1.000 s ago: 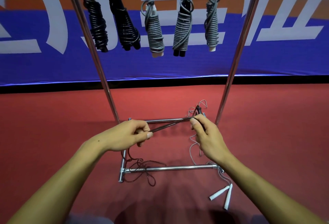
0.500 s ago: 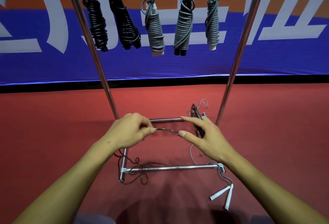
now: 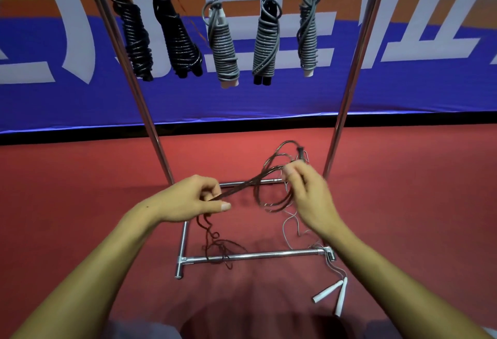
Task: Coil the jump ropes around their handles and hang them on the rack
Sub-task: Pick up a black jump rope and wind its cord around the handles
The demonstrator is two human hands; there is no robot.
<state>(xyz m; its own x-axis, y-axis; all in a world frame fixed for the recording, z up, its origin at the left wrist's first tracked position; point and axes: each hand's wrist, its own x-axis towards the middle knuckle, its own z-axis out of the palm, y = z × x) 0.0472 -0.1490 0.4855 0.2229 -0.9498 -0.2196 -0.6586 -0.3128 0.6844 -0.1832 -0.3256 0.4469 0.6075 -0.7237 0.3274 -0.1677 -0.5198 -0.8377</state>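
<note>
Pinching a dark jump rope (image 3: 243, 189) between thumb and curled fingers, the left hand (image 3: 192, 200) holds it taut just above the rack's base. The right hand (image 3: 309, 196) grips the rope's black handles (image 3: 301, 153), its fingers curled round them, with several loose loops of the dark cord hanging around that hand. Slack cord drops from the left hand and lies tangled on the red floor (image 3: 80, 204) across the near base bar (image 3: 255, 255) of the metal rack (image 3: 341, 112). A thin grey jump rope (image 3: 289, 227) trails over the floor inside the base toward its near right corner, where two white handles (image 3: 333, 291) lie just outside the frame. Five coiled ropes hang from the top rail: two black bundles (image 3: 161, 40) on the left, three grey bundles (image 3: 265, 40) on the right. A blue banner (image 3: 242, 102) stands behind.
</note>
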